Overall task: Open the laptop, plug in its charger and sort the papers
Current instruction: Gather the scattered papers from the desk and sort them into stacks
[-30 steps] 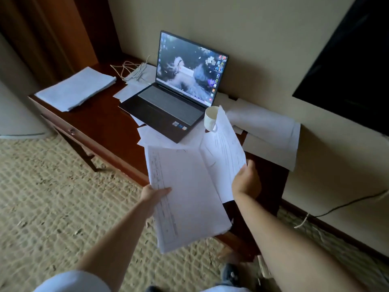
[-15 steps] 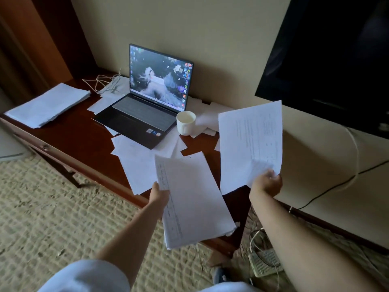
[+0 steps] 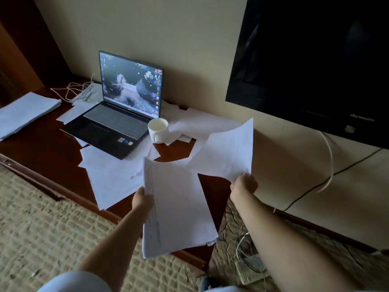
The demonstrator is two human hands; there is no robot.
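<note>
Single sheet (image 3: 227,152) now tilted lower than half a second ago, pinched at its corner by right hand (image 3: 244,183) over tabletop (image 3: 42,152) right end. Left hand (image 3: 143,200) grips paper stack (image 3: 176,207) overhanging front edge. Laptop (image 3: 117,114) open, mug (image 3: 159,130) beside it. Bare wood between loose papers (image 3: 109,175).

Print on the held papers (image 3: 176,207) and the television's logo (image 3: 362,118) are illegible

dim indoor light | laptop screen (image 3: 130,87) glows | dark corners | soft blur | wide-angle bending at edges
</note>
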